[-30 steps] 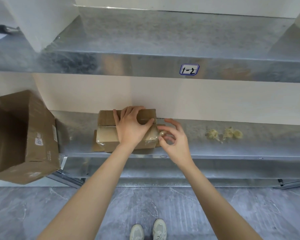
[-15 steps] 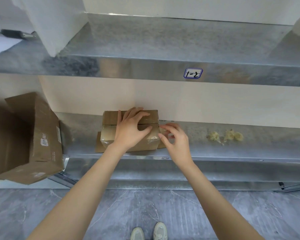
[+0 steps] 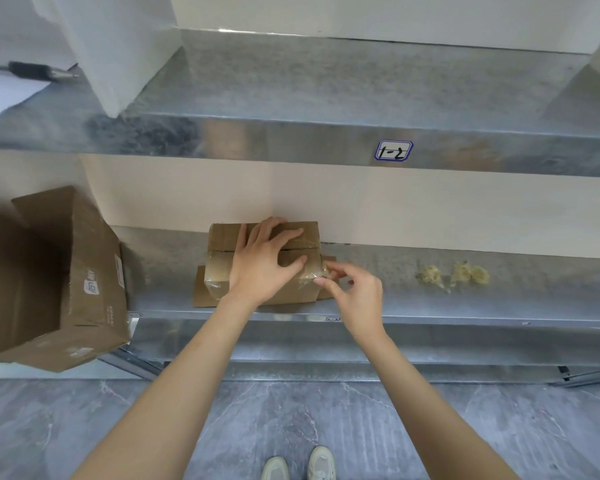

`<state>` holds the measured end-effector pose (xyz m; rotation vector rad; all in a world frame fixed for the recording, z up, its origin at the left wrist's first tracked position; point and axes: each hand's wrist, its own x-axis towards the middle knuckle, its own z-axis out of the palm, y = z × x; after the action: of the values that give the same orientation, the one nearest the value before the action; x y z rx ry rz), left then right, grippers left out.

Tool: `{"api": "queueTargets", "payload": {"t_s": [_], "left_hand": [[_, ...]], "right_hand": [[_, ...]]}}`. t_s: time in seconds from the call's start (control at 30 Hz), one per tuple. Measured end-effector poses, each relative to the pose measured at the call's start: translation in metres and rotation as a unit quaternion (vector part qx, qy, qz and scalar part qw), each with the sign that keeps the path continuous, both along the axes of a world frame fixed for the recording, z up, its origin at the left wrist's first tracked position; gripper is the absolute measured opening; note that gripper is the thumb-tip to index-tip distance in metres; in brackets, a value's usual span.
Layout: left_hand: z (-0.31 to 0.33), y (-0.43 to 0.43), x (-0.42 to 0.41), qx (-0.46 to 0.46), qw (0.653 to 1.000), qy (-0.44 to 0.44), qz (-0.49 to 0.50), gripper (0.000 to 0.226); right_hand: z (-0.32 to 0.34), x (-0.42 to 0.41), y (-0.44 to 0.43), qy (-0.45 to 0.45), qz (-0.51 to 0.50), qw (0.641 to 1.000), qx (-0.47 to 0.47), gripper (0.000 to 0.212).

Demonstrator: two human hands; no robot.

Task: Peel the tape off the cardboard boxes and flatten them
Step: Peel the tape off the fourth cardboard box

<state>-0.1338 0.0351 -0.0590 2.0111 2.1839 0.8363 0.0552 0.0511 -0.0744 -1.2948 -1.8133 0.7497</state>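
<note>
A small cardboard box (image 3: 222,237) wrapped in clear tape sits on the lower metal shelf (image 3: 378,268), on top of a flat piece of cardboard (image 3: 200,292). My left hand (image 3: 262,263) lies across the top of the box, fingers spread and pressing it down. My right hand (image 3: 355,294) is at the box's right end, its thumb and fingers pinching a loose edge of clear tape (image 3: 321,273) at the corner.
A large open cardboard box (image 3: 84,282) leans at the left of the shelf. Three crumpled tape wads (image 3: 452,273) lie on the shelf to the right. An upper shelf with a label (image 3: 394,151) overhangs. My shoes (image 3: 298,464) stand on grey floor.
My right hand has drawn a little to the right, away from the box end, with the tape edge between its fingers. My left hand stays pressed on the box top.
</note>
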Motion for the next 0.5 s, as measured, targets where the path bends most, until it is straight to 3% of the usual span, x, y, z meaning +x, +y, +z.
{"api": "queueTargets", "payload": {"t_s": [0.23, 0.5], "left_hand": [[-0.001, 0.004, -0.001, -0.007, 0.999, -0.035, 0.013, 0.047], [-0.001, 0.005, 0.0, -0.012, 0.999, -0.041, 0.022, 0.045]], "right_hand": [[0.007, 0.007, 0.01, -0.008, 0.027, 0.999, -0.023, 0.011], [0.017, 0.017, 0.005, 0.048, 0.109, 0.992, -0.047, 0.003]]}}
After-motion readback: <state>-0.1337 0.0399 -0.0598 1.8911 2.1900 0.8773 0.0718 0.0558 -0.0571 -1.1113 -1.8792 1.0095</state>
